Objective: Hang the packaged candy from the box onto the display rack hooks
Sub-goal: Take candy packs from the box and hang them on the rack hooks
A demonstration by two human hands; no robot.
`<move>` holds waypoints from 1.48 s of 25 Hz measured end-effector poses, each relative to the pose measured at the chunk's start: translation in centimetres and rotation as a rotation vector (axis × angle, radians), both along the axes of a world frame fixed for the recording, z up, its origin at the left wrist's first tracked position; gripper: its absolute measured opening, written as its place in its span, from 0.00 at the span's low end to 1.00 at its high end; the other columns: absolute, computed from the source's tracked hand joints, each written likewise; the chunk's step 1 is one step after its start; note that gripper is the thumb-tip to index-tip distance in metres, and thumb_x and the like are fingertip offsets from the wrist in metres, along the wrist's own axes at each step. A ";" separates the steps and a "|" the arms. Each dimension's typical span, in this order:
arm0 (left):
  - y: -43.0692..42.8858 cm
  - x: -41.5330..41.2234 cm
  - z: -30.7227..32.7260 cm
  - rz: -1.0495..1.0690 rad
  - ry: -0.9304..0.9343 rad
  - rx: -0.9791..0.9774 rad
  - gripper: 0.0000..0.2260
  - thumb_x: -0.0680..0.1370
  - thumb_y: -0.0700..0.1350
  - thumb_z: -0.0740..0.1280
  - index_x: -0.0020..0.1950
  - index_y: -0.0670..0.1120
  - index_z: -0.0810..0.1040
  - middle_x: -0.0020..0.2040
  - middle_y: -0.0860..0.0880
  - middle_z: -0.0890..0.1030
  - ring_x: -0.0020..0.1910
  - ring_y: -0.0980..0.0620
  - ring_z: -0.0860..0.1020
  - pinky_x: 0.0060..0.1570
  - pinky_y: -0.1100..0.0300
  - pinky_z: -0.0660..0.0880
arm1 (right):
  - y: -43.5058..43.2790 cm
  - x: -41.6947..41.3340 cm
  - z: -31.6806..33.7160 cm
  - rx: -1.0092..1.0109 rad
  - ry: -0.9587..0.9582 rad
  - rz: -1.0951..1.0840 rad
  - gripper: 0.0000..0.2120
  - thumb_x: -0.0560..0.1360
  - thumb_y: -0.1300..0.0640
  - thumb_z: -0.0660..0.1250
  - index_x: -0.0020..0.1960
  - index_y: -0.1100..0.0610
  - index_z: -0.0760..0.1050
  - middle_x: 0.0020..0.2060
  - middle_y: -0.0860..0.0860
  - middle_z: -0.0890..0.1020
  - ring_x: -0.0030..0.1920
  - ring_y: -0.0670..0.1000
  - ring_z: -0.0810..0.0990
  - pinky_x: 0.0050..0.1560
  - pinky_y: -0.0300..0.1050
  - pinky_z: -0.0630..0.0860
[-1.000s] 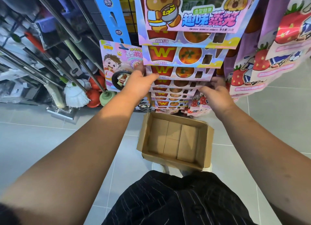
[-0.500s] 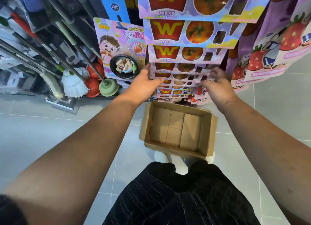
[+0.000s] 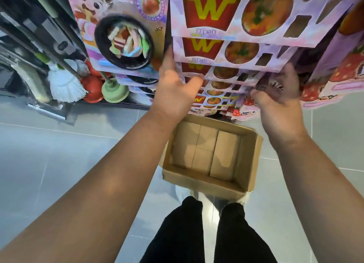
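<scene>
A column of pink candy packs with a red "W" panel (image 3: 226, 52) hangs on the display rack in front of me, one row below another. My left hand (image 3: 175, 89) grips the left edge of a middle pack, thumb across its front. At the right edge of the same rows is my right hand (image 3: 279, 101), fingers curled up behind the packs. The brown cardboard box (image 3: 250, 164) lies on the floor below, with only its bare flaps showing inside.
Packs with a cartoon child and a black dish (image 3: 122, 40) hang to the left. Strawberry-printed packs (image 3: 346, 70) hang to the right. Mops and plungers (image 3: 92, 85) stand at the left wall. Grey floor tiles (image 3: 59, 164) surround the box; my legs (image 3: 206, 233) stand behind it.
The view has moved closer and lower toward the rack. Both hands stay at the sides of the "W" packs, now gripping a row slightly higher.
</scene>
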State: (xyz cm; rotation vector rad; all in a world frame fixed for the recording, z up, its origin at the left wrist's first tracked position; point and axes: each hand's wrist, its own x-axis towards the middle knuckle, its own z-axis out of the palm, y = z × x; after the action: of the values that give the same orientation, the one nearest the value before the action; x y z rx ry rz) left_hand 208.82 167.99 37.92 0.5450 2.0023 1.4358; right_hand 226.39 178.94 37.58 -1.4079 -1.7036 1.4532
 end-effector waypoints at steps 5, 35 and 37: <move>0.0 0.8 -1.2 0.034 0.143 0.042 0.37 0.69 0.51 0.71 0.77 0.54 0.61 0.72 0.49 0.72 0.71 0.55 0.72 0.68 0.49 0.73 | 0.5 0.1 -2.1 0.059 0.003 0.108 0.38 0.77 0.64 0.67 0.78 0.45 0.52 0.55 0.39 0.75 0.60 0.39 0.76 0.50 0.26 0.74; -0.4 1.0 -7.0 0.034 -0.026 0.041 0.23 0.76 0.41 0.69 0.69 0.53 0.71 0.58 0.59 0.83 0.56 0.62 0.81 0.60 0.58 0.77 | 0.4 0.8 -7.5 -0.040 0.091 0.139 0.38 0.74 0.65 0.70 0.77 0.47 0.56 0.68 0.42 0.74 0.66 0.43 0.74 0.60 0.35 0.74; -0.3 0.7 -7.0 0.023 -0.021 0.067 0.23 0.75 0.41 0.69 0.68 0.54 0.71 0.59 0.58 0.83 0.58 0.61 0.81 0.60 0.58 0.77 | 0.5 0.0 -7.8 -0.044 0.116 0.103 0.39 0.74 0.66 0.69 0.78 0.49 0.55 0.69 0.43 0.74 0.66 0.43 0.74 0.59 0.32 0.75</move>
State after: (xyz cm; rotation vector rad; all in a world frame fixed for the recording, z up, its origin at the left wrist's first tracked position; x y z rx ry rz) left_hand 209.48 167.67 30.88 0.5344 1.9560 1.5211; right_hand 226.43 179.48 29.76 -1.2486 -1.7031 1.6046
